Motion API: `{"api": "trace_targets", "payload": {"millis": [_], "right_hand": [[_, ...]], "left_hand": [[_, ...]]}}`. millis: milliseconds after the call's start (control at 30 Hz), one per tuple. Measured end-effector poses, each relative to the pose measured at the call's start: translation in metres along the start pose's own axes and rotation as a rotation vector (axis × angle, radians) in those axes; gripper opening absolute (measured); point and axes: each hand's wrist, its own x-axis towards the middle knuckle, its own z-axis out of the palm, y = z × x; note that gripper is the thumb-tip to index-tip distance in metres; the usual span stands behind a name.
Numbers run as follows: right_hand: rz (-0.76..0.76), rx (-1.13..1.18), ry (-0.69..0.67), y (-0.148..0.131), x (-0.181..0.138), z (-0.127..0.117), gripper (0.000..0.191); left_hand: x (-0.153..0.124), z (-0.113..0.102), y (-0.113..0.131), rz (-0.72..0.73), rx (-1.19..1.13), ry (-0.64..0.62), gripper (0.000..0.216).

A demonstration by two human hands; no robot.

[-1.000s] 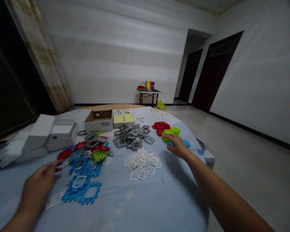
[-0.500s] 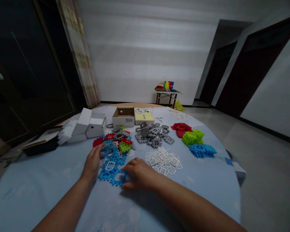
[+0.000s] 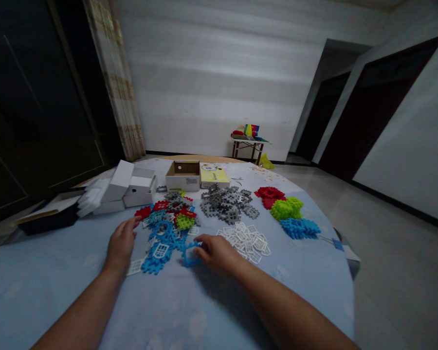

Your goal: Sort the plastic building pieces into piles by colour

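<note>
My right hand (image 3: 219,252) pinches a blue square frame piece (image 3: 186,256) with toothed edges, just off the right side of the blue pieces (image 3: 155,265). A white lattice window piece (image 3: 161,251) lies on those blue pieces. To their left rests my left hand (image 3: 121,246), fingers loosely stretched and nothing visible in them. Another white window piece (image 3: 135,267) lies below its fingers. Beyond the blue pieces is a mixed heap of red, grey and green interlocking pieces (image 3: 185,222). White window pieces (image 3: 246,241) form a pile right of my right hand.
Grey pieces (image 3: 226,201) are heaped mid-table. Red (image 3: 270,197), green (image 3: 287,209) and blue piles (image 3: 300,228) stand at the right. At the back are an open box (image 3: 183,183) and a yellow lid (image 3: 214,176); white boxes (image 3: 118,182) and a black tray (image 3: 51,221) sit left.
My right hand has drawn the blue frame piece rightward, apart from the other blue pieces. My left hand has shifted left, away from the heap, and a white window piece shows near it.
</note>
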Motion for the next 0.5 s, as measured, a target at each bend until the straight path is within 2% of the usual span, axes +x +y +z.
{"api": "trace_targets", "payload": {"millis": [133, 300, 500], "right_hand": [[0.065, -0.070, 0.060, 0.0069, -0.0015, 0.0035, 0.041], [-0.019, -0.089, 0.032, 0.0081, -0.0022, 0.0065, 0.065], [-0.124, -0.117, -0.039, 0.0110, 0.0020, 0.0049, 0.055]], "left_hand": [[-0.0018, -0.0008, 0.0009, 0.003, 0.029, -0.011, 0.037], [-0.0020, -0.0014, 0.0031, -0.010, 0.052, -0.023, 0.032], [0.0008, 0.0001, 0.0039, -0.052, 0.071, 0.003, 0.025]]}}
